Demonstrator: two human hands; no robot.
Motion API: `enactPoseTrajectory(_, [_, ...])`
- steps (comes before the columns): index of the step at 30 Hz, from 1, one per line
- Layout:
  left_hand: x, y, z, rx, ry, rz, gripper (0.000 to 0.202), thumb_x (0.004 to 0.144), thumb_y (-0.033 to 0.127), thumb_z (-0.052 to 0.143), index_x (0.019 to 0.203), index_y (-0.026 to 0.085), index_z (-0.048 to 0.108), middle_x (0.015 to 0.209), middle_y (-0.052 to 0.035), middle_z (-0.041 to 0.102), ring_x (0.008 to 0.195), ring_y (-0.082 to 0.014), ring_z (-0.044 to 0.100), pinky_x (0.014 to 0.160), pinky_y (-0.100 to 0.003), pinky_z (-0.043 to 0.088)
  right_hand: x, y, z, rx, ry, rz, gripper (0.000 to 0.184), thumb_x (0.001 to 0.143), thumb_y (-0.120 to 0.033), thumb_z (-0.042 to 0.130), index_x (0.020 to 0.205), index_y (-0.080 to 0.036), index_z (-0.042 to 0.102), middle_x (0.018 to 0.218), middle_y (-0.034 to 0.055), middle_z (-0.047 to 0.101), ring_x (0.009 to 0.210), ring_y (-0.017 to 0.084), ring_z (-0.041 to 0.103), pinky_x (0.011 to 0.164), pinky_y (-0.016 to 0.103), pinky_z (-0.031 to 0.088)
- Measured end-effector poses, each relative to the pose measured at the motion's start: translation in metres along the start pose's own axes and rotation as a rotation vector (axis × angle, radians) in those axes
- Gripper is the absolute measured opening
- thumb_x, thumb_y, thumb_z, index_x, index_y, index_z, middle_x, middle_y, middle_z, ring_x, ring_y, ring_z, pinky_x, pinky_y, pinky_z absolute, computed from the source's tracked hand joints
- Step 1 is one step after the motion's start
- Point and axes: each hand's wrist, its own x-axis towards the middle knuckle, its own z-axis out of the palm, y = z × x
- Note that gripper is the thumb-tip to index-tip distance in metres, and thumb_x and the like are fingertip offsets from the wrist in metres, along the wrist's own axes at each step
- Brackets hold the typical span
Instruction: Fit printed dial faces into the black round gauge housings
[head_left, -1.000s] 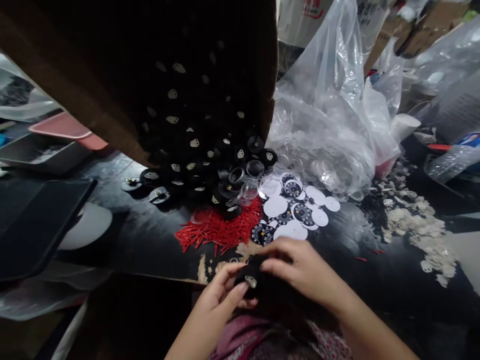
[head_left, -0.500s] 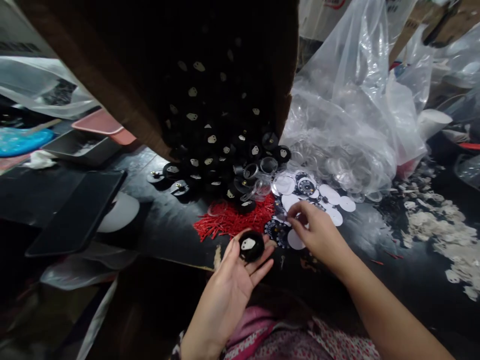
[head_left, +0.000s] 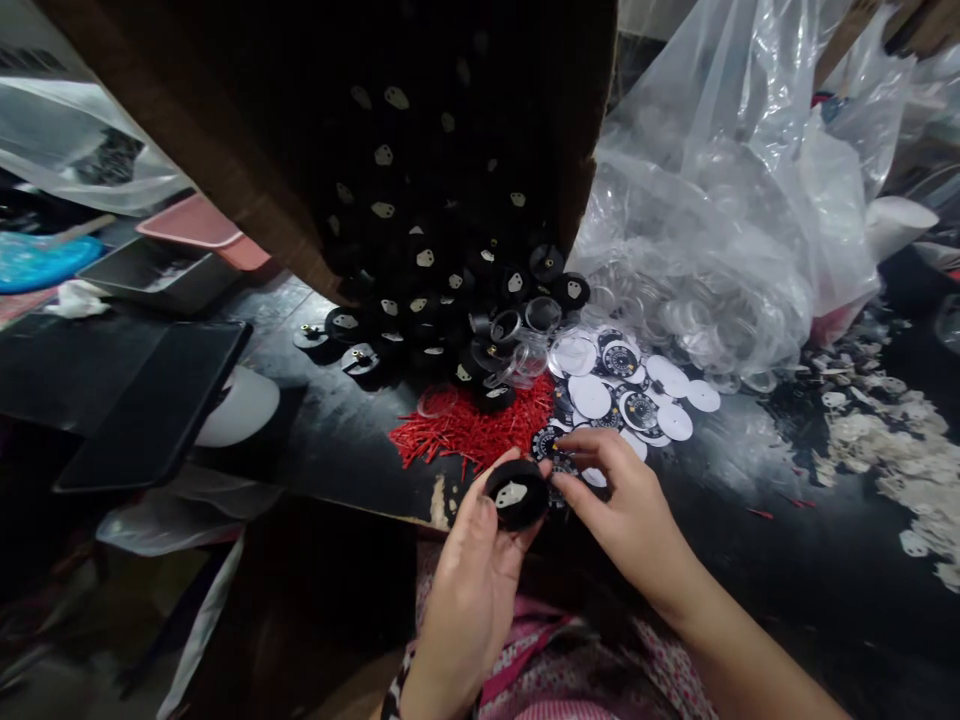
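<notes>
My left hand point(head_left: 469, 570) is closed around a round black plastic case point(head_left: 517, 495) with a pale, mask-shaped plate on its face. Close beside the case, my right hand point(head_left: 619, 510) has its thumb and forefinger curled towards each other. What they pinch, if anything, is too small and dark to make out. Just past the right fingertips lies a heap of round printed dials point(head_left: 641, 410), some showing white backs and some black faces. Left of the dials spreads a pile of thin red sticks point(head_left: 469, 428), and clear plastic rings point(head_left: 541, 315) rest above them.
A large cardboard box point(head_left: 270, 230) tips many similar black cases point(head_left: 425, 300) onto the dark table. Clear plastic bags point(head_left: 720, 190) with rings stand at the right. Pale flat pieces point(head_left: 885, 430) lie far right. A black tray point(head_left: 157, 405) and pink bin point(head_left: 199, 225) are left.
My right hand has moved left from the dial heap to the black case. My left hand has closed its spread fingers around the case. The camera view has shifted slightly.
</notes>
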Motion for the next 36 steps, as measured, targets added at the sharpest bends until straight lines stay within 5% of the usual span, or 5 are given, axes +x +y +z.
enactPoseTrajectory(3, [0.0,-0.003,0.002,-0.002,-0.007,-0.024,0.035,0.087,0.042,0.062,0.119,0.028,0.064,0.123,-0.0056,0.069,0.119,-0.0222,0.061,0.095,-0.034,0.053,-0.002,0.001,0.001,0.108,0.021,0.168,0.027,0.086,-0.022,0.062,0.113,-0.023,0.06,0.098,0.0021,0.066,0.085,0.016,0.062,0.077,0.03,0.051])
enactPoseTrajectory(8, [0.004,-0.001,0.004,0.0,-0.025,-0.131,0.037,0.091,0.041,0.057,0.123,0.023,0.062,0.13,-0.0098,0.064,0.121,-0.0269,0.059,0.102,-0.045,0.049,-0.004,-0.008,-0.007,0.143,0.071,0.186,0.017,0.088,-0.028,0.06,0.103,-0.023,0.068,0.09,0.0019,0.069,0.081,0.017,0.063,0.073,0.03,0.051])
enactPoseTrajectory(13, [0.0,-0.003,0.009,0.041,0.022,-0.153,0.03,0.083,0.039,0.068,0.11,0.026,0.071,0.126,-0.0053,0.067,0.123,-0.026,0.057,0.101,-0.04,0.051,0.0,-0.022,0.001,0.031,-0.016,-0.02,0.024,0.091,-0.016,0.052,0.106,-0.026,0.068,0.093,0.0018,0.063,0.086,0.015,0.061,0.079,0.029,0.049])
enactPoseTrajectory(22, [0.005,-0.007,-0.005,0.274,-0.083,-0.156,0.035,0.084,0.04,0.067,0.118,0.033,0.067,0.133,-0.0016,0.063,0.126,-0.0257,0.055,0.099,-0.035,0.052,0.0,-0.018,0.0,0.064,-0.097,0.202,0.003,0.088,-0.019,0.057,0.089,-0.022,0.058,0.081,-0.0008,0.063,0.075,0.015,0.06,0.068,0.028,0.048])
enactPoseTrajectory(36, [-0.002,-0.008,-0.024,0.561,-0.172,-0.122,0.031,0.084,0.029,0.064,0.116,0.027,0.064,0.118,-0.0025,0.07,0.111,-0.0213,0.064,0.101,-0.035,0.049,-0.021,-0.012,-0.003,-0.038,-0.25,0.174,0.022,0.087,-0.017,0.052,0.107,-0.023,0.057,0.091,0.0008,0.065,0.077,0.015,0.059,0.069,0.029,0.048])
